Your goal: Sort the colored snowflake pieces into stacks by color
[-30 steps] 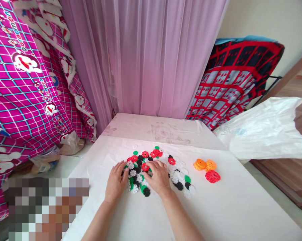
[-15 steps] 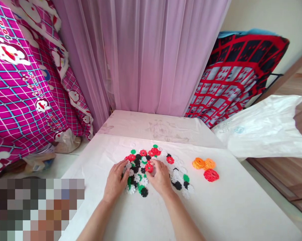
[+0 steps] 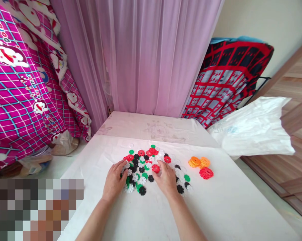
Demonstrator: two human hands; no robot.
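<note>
A loose pile of notched plastic snowflake discs in red, black, green and white lies between and around my hands, with a black disc [image 3: 142, 190] at its near edge. My left hand [image 3: 115, 180] rests at the pile's left side, fingers apart and touching discs; its palm hides what is beneath. My right hand [image 3: 167, 179] pinches red snowflake discs [image 3: 155, 168] between thumb and fingers; how many is unclear. To the right, apart from the pile, are an orange disc stack [image 3: 194, 162], a lighter orange group [image 3: 205, 162] and a red disc stack [image 3: 206, 173].
A pale cloth with a faint flower print covers the table [image 3: 145, 217]. A white plastic bag [image 3: 256, 129] hangs past its right edge. Purple curtains [image 3: 145, 60] stand behind, a pink patterned cloth [image 3: 27, 83] at left, a red-black cloth [image 3: 221, 77] at right.
My right hand has shifted slightly right with the red discs, uncovering a black disc by its thumb. The left hand stays at the pile's left. The camera view has turned a little right.
</note>
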